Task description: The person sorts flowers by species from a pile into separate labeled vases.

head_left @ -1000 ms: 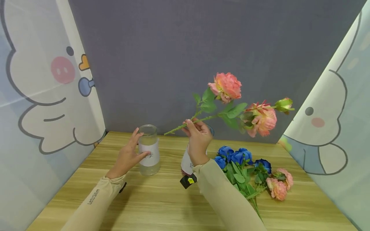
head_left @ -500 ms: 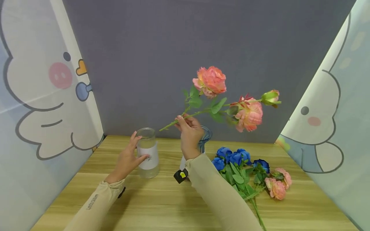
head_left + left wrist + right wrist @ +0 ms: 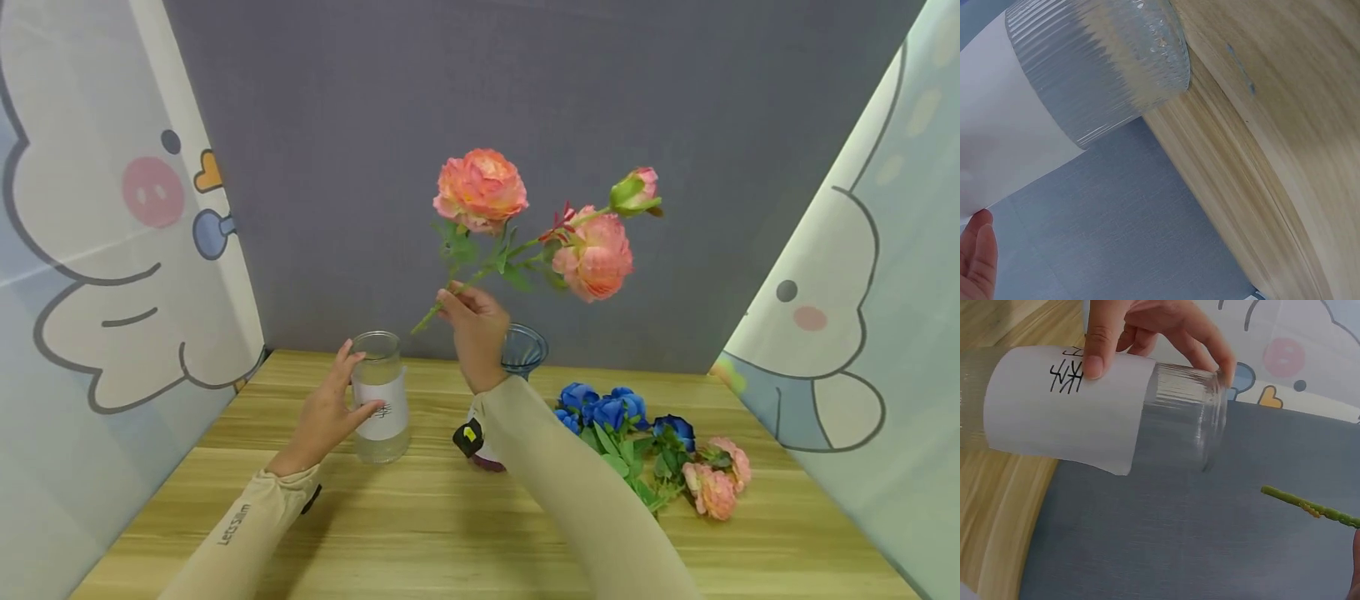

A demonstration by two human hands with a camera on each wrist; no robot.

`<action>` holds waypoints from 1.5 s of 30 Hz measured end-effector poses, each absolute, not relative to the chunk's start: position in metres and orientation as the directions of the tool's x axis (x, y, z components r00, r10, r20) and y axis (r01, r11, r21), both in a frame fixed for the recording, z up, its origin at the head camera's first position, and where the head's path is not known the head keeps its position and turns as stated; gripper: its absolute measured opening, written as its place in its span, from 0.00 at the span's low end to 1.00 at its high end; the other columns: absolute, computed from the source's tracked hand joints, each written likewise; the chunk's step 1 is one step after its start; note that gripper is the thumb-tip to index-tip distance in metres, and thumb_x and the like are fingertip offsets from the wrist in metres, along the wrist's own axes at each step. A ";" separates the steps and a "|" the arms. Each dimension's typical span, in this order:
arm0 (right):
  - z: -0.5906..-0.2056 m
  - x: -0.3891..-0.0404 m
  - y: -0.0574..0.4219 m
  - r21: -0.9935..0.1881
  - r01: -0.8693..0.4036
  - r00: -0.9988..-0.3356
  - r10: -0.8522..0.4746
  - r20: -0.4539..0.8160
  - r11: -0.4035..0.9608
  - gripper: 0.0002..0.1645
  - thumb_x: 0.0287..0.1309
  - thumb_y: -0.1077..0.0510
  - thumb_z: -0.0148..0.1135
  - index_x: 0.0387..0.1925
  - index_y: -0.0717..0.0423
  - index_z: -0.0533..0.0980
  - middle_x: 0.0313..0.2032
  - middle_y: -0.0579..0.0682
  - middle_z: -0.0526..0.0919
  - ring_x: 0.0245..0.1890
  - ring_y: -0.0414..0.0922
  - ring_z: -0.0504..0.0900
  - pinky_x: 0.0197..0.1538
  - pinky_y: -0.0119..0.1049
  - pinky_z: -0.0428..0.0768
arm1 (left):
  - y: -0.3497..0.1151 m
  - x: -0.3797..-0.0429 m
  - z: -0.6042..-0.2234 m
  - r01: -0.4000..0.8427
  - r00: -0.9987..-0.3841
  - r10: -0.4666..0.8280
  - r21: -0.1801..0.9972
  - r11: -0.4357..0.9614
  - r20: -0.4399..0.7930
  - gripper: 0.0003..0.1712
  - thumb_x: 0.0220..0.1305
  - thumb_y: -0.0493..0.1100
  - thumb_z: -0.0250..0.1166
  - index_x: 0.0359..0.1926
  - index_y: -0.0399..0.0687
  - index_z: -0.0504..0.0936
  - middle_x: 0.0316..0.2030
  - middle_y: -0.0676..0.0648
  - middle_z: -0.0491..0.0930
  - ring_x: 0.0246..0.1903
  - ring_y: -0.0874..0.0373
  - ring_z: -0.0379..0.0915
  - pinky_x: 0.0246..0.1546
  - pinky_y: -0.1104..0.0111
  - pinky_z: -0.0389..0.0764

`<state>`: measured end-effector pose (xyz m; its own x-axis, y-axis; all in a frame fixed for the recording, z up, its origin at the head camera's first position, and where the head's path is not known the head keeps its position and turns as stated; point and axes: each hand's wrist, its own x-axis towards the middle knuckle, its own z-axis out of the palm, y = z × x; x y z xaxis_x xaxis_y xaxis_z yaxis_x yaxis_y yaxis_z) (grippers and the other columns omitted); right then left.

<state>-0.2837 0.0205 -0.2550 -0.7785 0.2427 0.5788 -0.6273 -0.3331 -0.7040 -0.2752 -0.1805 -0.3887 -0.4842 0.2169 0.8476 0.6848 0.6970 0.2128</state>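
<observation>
Clear glass vase (image 3: 381, 372), one: upright on the worktop (image 3: 420, 533), left of its middle, toward the back edge; ribbed lower wall, wrapped in a white paper label (image 3: 392, 427) with black handwritten characters.

Left hand (image 3: 324, 414): grip closed around that vase from the left, thumb on the label, other fingers around the far side near the rim.

Pink flower spray (image 3: 482, 192), one: two open blooms, one bud, green leaves, red sprig; held aloft over the back part of the worktop, slanting up to the right, bare stem end near the vase rim and apart from it.

Right hand (image 3: 482, 337): grip pinching the lower stem of this spray between thumb and fingers.

Blue glass vase (image 3: 525, 348), one: near the back edge, right of the clear vase, partly hidden behind the right hand and sleeve (image 3: 577, 483).

Blue roses (image 3: 611, 410), several, with green leaves: lying toward the right edge of the worktop.

Paler pink blooms (image 3: 712, 490): lying beside the roses, nearer the right edge.

Grey panel (image 3: 352, 167): upright behind the back edge.
</observation>
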 end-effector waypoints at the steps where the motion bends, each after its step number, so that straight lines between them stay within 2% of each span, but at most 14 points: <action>1: -0.255 -0.285 0.020 -0.705 -0.624 -0.781 0.238 0.577 -0.337 0.07 0.51 0.75 0.64 0.34 0.78 0.78 0.26 0.46 0.82 0.25 0.38 0.81 0.35 0.39 0.82 | -0.181 -0.275 -0.389 0.685 -0.484 0.217 0.213 0.696 0.848 0.50 0.33 0.31 0.81 0.60 0.32 0.65 0.63 0.24 0.60 0.30 0.44 0.78 0.24 0.57 0.77; 8: -0.253 -0.290 0.012 -0.740 -0.566 -0.824 0.209 0.527 -0.363 0.09 0.50 0.75 0.63 0.36 0.78 0.77 0.25 0.46 0.82 0.26 0.39 0.81 0.35 0.37 0.82 | -0.182 -0.274 -0.389 0.680 -0.498 0.214 0.225 0.698 0.840 0.50 0.34 0.31 0.81 0.60 0.32 0.65 0.64 0.24 0.60 0.31 0.43 0.79 0.24 0.57 0.77; 13: -0.251 -0.295 0.005 -0.793 -0.539 -0.842 0.161 0.515 -0.285 0.07 0.50 0.74 0.65 0.33 0.77 0.78 0.30 0.58 0.84 0.26 0.38 0.81 0.38 0.45 0.82 | -0.181 -0.275 -0.389 0.682 -0.499 0.213 0.230 0.694 0.840 0.50 0.34 0.31 0.80 0.61 0.32 0.65 0.64 0.25 0.60 0.31 0.43 0.79 0.25 0.57 0.78; 15: -0.250 -0.297 0.002 -0.811 -0.536 -0.844 0.122 0.523 -0.235 0.06 0.50 0.73 0.66 0.32 0.75 0.79 0.34 0.62 0.84 0.26 0.37 0.81 0.39 0.46 0.82 | -0.181 -0.275 -0.389 0.683 -0.498 0.213 0.229 0.693 0.840 0.50 0.34 0.31 0.80 0.61 0.32 0.65 0.64 0.24 0.60 0.31 0.43 0.79 0.24 0.57 0.78; 17: -0.251 -0.299 -0.001 -0.821 -0.533 -0.845 0.090 0.527 -0.203 0.04 0.51 0.73 0.67 0.30 0.72 0.80 0.36 0.63 0.84 0.26 0.37 0.81 0.37 0.41 0.82 | -0.180 -0.274 -0.389 0.680 -0.501 0.212 0.231 0.696 0.839 0.50 0.34 0.31 0.80 0.61 0.32 0.65 0.63 0.24 0.60 0.31 0.43 0.79 0.24 0.57 0.78; 22: -0.253 -0.300 -0.007 -0.848 -0.490 -0.870 0.053 0.490 -0.201 0.02 0.51 0.73 0.66 0.29 0.70 0.80 0.36 0.62 0.85 0.27 0.38 0.82 0.37 0.38 0.82 | -0.180 -0.274 -0.389 0.671 -0.509 0.209 0.232 0.705 0.835 0.50 0.34 0.31 0.81 0.60 0.32 0.65 0.63 0.24 0.60 0.31 0.42 0.79 0.22 0.58 0.77; 27: -0.249 -0.300 -0.013 -0.873 -0.453 -0.891 0.044 0.453 -0.182 0.07 0.53 0.71 0.66 0.34 0.74 0.80 0.37 0.59 0.85 0.29 0.41 0.82 0.37 0.41 0.82 | -0.180 -0.275 -0.388 0.673 -0.501 0.219 0.218 0.706 0.837 0.50 0.34 0.31 0.81 0.61 0.33 0.65 0.63 0.24 0.60 0.31 0.42 0.79 0.21 0.60 0.76; 29: -0.245 -0.300 -0.015 -0.887 -0.440 -0.898 0.046 0.439 -0.142 0.08 0.53 0.70 0.66 0.36 0.73 0.80 0.39 0.57 0.85 0.31 0.43 0.83 0.38 0.42 0.82 | -0.180 -0.275 -0.388 0.675 -0.500 0.220 0.218 0.705 0.837 0.50 0.34 0.31 0.80 0.61 0.33 0.65 0.63 0.24 0.60 0.31 0.42 0.80 0.21 0.59 0.76; 35: -0.234 -0.299 -0.021 -0.918 -0.395 -0.912 0.108 0.395 0.022 0.09 0.53 0.68 0.67 0.37 0.71 0.81 0.41 0.56 0.86 0.33 0.46 0.85 0.32 0.35 0.81 | -0.180 -0.275 -0.386 0.670 -0.511 0.221 0.224 0.708 0.831 0.49 0.34 0.33 0.81 0.60 0.35 0.65 0.64 0.24 0.60 0.31 0.44 0.80 0.21 0.60 0.76; 42: -0.236 -0.299 -0.027 -0.939 -0.344 -0.934 0.092 0.344 0.024 0.05 0.53 0.70 0.66 0.33 0.71 0.81 0.38 0.58 0.86 0.32 0.56 0.83 0.37 0.47 0.81 | -0.180 -0.275 -0.386 0.676 -0.501 0.221 0.218 0.704 0.837 0.49 0.33 0.31 0.80 0.60 0.34 0.66 0.63 0.24 0.60 0.31 0.43 0.80 0.19 0.63 0.75; 45: -0.240 -0.299 -0.029 -0.944 -0.329 -0.940 0.079 0.331 0.033 0.05 0.53 0.70 0.66 0.33 0.71 0.81 0.39 0.57 0.86 0.33 0.57 0.83 0.35 0.42 0.82 | -0.181 -0.275 -0.386 0.679 -0.499 0.222 0.218 0.701 0.838 0.50 0.33 0.31 0.80 0.60 0.34 0.66 0.64 0.24 0.60 0.31 0.42 0.80 0.18 0.65 0.75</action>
<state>-0.2995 -0.0290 -0.2399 -0.9405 0.0788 0.3306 -0.3290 0.0333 -0.9437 -0.2747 -0.1809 -0.3864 -0.4986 0.2220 0.8379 0.6786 0.7015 0.2179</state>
